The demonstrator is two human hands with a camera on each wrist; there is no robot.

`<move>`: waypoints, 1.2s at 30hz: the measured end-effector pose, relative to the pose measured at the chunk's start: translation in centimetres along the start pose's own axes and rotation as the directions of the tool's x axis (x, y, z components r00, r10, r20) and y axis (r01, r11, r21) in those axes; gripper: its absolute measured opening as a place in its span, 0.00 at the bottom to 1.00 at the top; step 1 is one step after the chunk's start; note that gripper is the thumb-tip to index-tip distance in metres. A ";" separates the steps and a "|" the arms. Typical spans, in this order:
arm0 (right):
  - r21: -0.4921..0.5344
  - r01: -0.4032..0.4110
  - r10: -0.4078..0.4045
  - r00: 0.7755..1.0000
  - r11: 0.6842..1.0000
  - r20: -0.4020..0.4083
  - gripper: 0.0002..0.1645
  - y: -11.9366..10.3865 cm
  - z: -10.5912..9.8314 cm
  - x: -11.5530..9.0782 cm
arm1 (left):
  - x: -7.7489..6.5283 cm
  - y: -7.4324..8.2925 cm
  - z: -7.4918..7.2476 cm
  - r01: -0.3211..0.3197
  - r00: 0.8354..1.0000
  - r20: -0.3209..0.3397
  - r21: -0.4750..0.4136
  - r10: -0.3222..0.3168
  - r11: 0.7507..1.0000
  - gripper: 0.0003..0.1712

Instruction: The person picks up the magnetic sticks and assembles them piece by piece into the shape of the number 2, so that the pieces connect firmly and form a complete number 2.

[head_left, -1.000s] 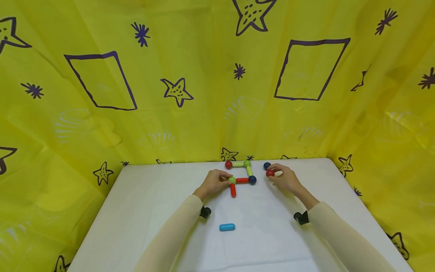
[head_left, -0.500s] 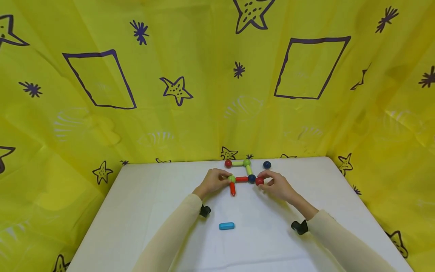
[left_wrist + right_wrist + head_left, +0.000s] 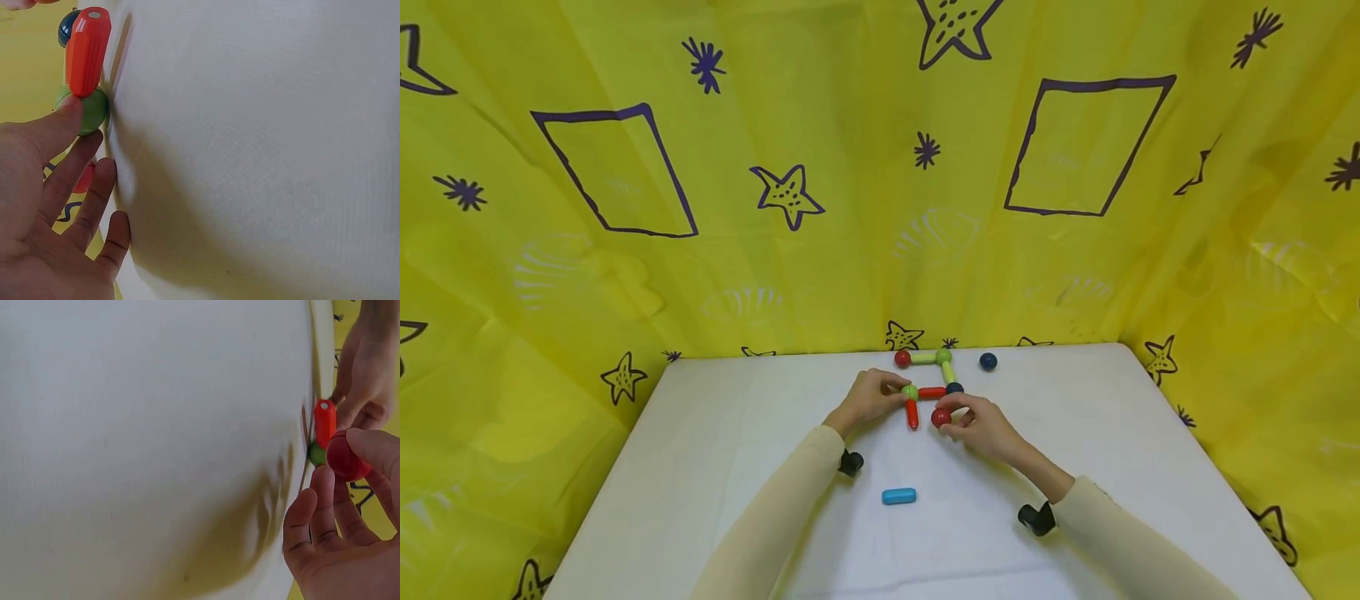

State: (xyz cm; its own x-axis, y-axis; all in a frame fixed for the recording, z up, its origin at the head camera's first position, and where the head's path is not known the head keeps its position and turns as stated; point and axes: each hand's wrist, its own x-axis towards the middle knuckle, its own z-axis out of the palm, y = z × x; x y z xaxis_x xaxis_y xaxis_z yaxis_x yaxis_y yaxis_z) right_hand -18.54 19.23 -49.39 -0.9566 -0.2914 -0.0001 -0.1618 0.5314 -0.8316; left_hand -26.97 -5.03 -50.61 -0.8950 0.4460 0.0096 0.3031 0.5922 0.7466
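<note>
My left hand (image 3: 871,396) pinches a green ball (image 3: 94,114) between thumb and fingers. The ball joins a chain of magnetic rods and balls on the white table. From it one red rod (image 3: 89,53) points toward me, its metal end showing, and another red rod (image 3: 932,392) runs right to a dark blue ball (image 3: 954,388). Yellow-green rods (image 3: 923,358) link that ball to a far green ball (image 3: 943,356) and a red end ball (image 3: 902,358). My right hand (image 3: 985,427) holds a loose red ball (image 3: 347,456) by its fingertips, just right of the near red rod.
A loose dark blue ball (image 3: 988,362) lies at the back right of the white table (image 3: 760,500). Nearer me, between my forearms, is a blue rod (image 3: 898,497). A yellow patterned curtain (image 3: 850,275) stands behind the table's far edge and along its sides.
My right hand has carried the red ball left and toward me, from beside the loose blue ball, past the chain's blue corner, to near the red rod. The left hand keeps its pinch.
</note>
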 end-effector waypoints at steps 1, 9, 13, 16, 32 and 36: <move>-0.011 0.011 -0.011 1.000 1.000 0.004 0.18 0.0 0.3 0.0 | 0.0 0.0 0.0 -0.006 1.000 0.000 0.000 0.006 1.000 0.15; -0.025 0.059 -0.059 0.998 0.998 0.027 0.15 -0.3 2.2 -0.1 | 0.0 0.1 -0.1 -0.028 1.000 0.000 0.003 0.028 1.000 0.15; -0.034 0.079 -0.077 0.996 0.996 0.042 0.15 -0.5 2.9 -0.1 | 0.0 0.0 -0.1 -0.034 0.999 0.000 0.008 0.034 0.999 0.15; -0.039 0.084 -0.083 0.996 0.996 0.040 0.16 -0.6 3.2 -0.2 | 0.0 0.0 -0.1 -0.042 0.999 -0.002 0.007 0.042 0.999 0.15; -0.072 0.073 -0.074 0.997 0.995 -0.008 0.16 -1.0 4.5 0.4 | 0.3 -0.3 -0.1 -0.091 0.996 -0.021 0.053 0.092 0.994 0.15; -0.085 0.069 -0.070 0.998 0.994 -0.002 0.16 -1.0 4.5 0.4 | 0.3 -0.3 0.0 -0.088 0.996 -0.019 0.052 0.089 0.995 0.15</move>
State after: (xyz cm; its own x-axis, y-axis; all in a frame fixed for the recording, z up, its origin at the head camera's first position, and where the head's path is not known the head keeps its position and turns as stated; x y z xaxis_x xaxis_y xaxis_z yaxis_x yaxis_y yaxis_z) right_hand -17.66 14.99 -51.02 -0.9434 -0.3265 0.0588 -0.2478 0.5757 -0.7792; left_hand -27.31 -5.11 -50.82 -0.8705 0.4842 0.0885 0.3972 0.5848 0.7073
